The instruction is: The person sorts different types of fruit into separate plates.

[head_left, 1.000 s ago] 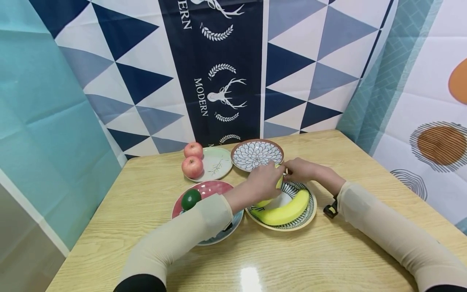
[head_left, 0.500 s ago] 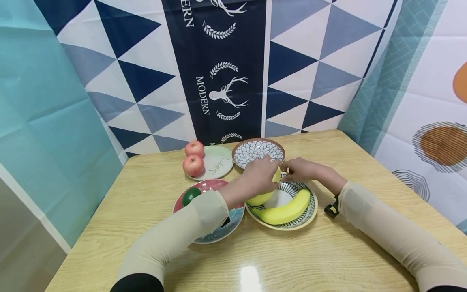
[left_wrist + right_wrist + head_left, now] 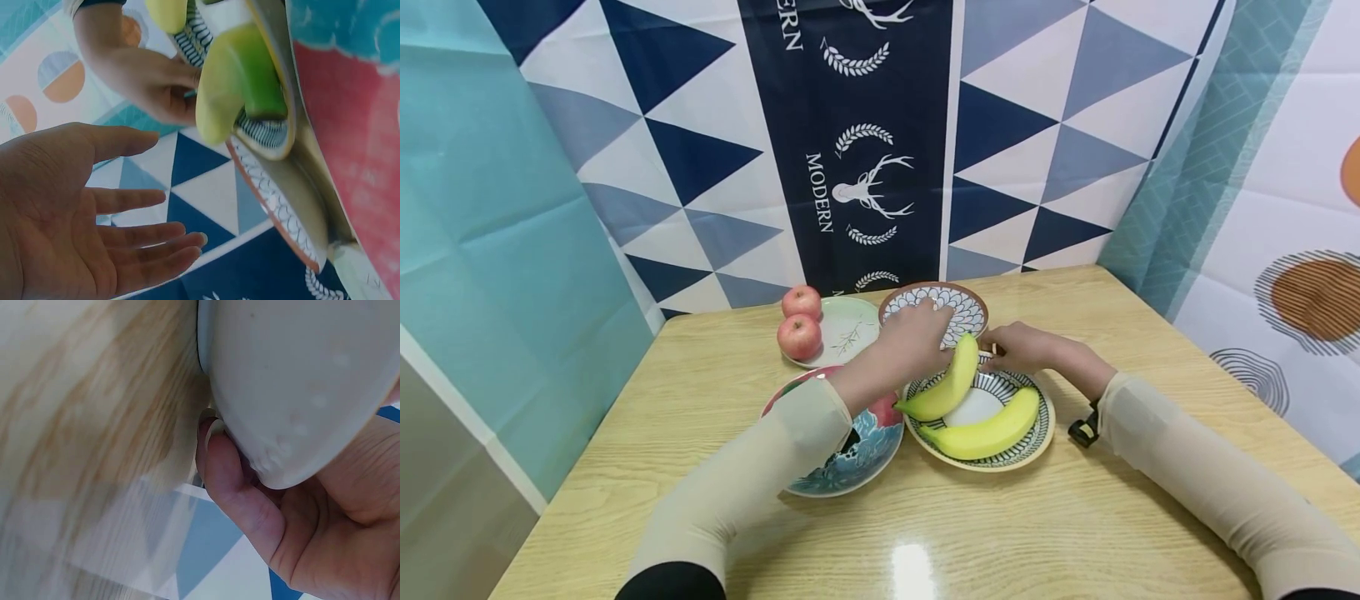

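Observation:
In the head view my left hand (image 3: 913,333) hovers over the back left of a black-and-white patterned plate (image 3: 1046,429). Its fingers are extended and hold nothing in the left wrist view, where the palm (image 3: 69,212) faces a banana (image 3: 219,87). That upper banana (image 3: 953,387) leans on the plate's left side, its tip near the back rim. A second banana (image 3: 988,434) lies along the front of the same plate. My right hand (image 3: 1018,347) grips the back rim; in the right wrist view its fingers (image 3: 228,469) curl under the pale underside (image 3: 300,375).
Behind stands a brown-rimmed bowl with a petal pattern (image 3: 973,312). A pale green plate (image 3: 853,333) carries two apples (image 3: 800,337) at the back left. The red-and-blue plate (image 3: 857,462) sits partly under my left forearm. Patterned cloth (image 3: 715,167) hangs behind the wooden table (image 3: 985,533).
My left hand has let go of the upper banana and moved slightly left and back, leaving it on the plate. My right hand keeps its hold on the rim.

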Demonstrator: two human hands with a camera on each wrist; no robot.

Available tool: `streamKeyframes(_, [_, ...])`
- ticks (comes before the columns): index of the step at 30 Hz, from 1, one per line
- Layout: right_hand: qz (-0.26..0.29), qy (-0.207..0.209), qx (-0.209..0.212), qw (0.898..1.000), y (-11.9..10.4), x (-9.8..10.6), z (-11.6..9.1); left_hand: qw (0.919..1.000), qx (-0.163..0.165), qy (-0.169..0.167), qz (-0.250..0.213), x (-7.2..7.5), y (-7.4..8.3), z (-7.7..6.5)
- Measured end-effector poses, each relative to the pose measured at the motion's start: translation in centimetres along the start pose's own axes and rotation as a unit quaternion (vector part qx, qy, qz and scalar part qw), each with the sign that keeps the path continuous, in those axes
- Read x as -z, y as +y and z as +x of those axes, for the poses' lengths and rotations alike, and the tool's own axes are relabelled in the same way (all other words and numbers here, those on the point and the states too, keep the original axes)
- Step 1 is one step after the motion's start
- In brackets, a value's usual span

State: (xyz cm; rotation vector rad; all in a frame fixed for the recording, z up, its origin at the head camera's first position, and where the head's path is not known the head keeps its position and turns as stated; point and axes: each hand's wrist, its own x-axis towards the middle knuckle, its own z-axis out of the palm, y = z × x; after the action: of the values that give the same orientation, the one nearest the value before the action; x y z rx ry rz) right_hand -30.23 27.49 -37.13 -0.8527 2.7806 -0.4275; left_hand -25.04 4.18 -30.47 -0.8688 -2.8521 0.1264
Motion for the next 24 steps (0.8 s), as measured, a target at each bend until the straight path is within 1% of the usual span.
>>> streamKeyframes(5, [-0.003, -0.002, -0.009, 1.0, 0.1, 0.0, 0.0, 0.9998, 0.018, 0.007, 0.009, 0.5, -1.8, -0.3])
streamKeyframes(11, [-0.002, -0.005, -0.016, 1.0, -0.1, -0.1, 0.0, 0.9993, 0.037, 0.002, 0.007, 0.3, -4.6, -0.9])
streamKeyframes(17, [-0.007, -0.002, -0.013, 1.0, 0.1, -0.2, -0.1, 0.9986, 0.051, 0.002, 0.013, -0.2, -8.5, -1.2])
streamKeyframes(22, [-0.007, -0.002, -0.006, 1.0, 0.0, -0.2, -0.1, 0.9958, 0.089, -0.02, 0.001, -0.1, -11.8, -1.6])
streamKeyframes(24, [-0.008, 0.0, -0.006, 1.0, 0.0, -0.2, 0.0, 0.9941, 0.106, -0.022, -0.006, -0.2, -12.9, -1.9])
